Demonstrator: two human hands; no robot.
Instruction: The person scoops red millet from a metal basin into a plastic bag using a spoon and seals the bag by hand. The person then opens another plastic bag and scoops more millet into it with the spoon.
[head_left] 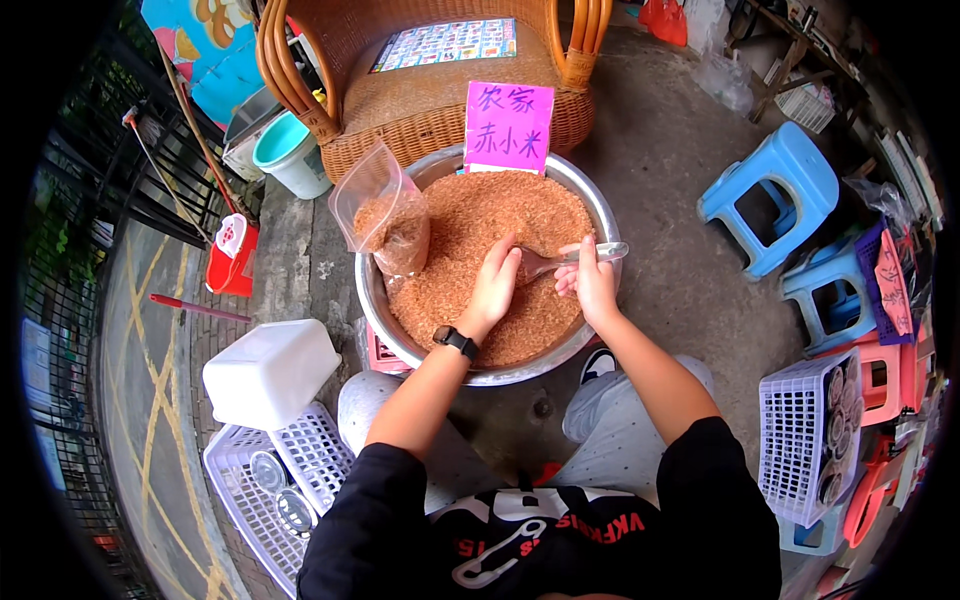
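A big metal basin point(372, 290) full of reddish-brown grain point(480, 215) sits on the ground in front of me. My right hand point(592, 280) grips the handle of a metal spoon point(560, 262) whose bowl lies on the grain. Beside the spoon's bowl my left hand point(495, 285), a black watch on its wrist, rests flat on the grain with fingers together. A clear plastic bag point(385, 215) partly filled with grain stands at the basin's left rim. A pink paper sign point(508, 127) is stuck at the far rim.
A wicker chair point(430, 70) stands behind the basin. At left are a teal bucket point(290, 150), a red dustpan point(232, 255), a white tub point(270, 372) and a white basket point(280, 480). Blue stools point(775, 190), pink stools and another white basket point(805, 440) crowd the right.
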